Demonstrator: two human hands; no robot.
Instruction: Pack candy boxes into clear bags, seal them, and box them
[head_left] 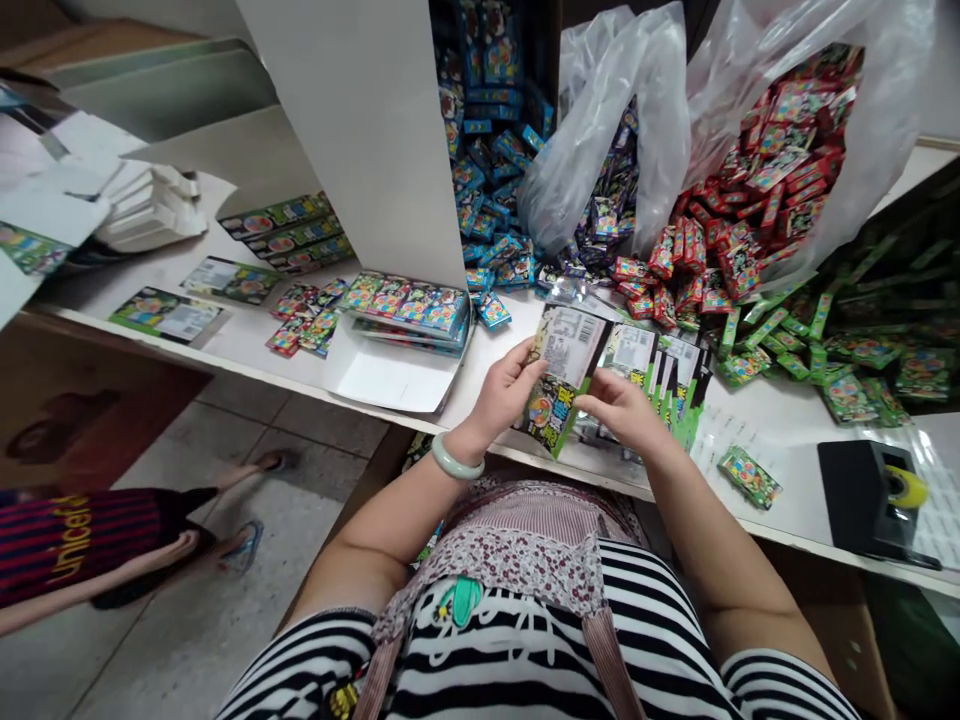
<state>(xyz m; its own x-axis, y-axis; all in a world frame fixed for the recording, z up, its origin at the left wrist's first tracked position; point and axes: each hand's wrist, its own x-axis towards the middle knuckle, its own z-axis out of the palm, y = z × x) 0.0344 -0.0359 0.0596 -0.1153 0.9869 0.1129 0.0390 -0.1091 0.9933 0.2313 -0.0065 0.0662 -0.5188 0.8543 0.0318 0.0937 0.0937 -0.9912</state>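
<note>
Both hands meet over the table's point(780, 440) near edge: the left hand point(506, 390) and right hand point(619, 408) together grip a printed card pack point(564, 385), barcode side up, tilted. Behind it, clear bags spill red packets point(757, 190) and blue packets point(487, 170); green packets point(847, 350) lie at right. A row of similar cards point(667, 375) stands just beside the right hand. A tape dispenser point(874, 500) sits at right. One loose green packet point(748, 476) lies near it.

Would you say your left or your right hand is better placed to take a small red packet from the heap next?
Probably the right hand: the red packets lie up and to its side. The left hand grips the printed card by its edge and sits farther from them.
</note>
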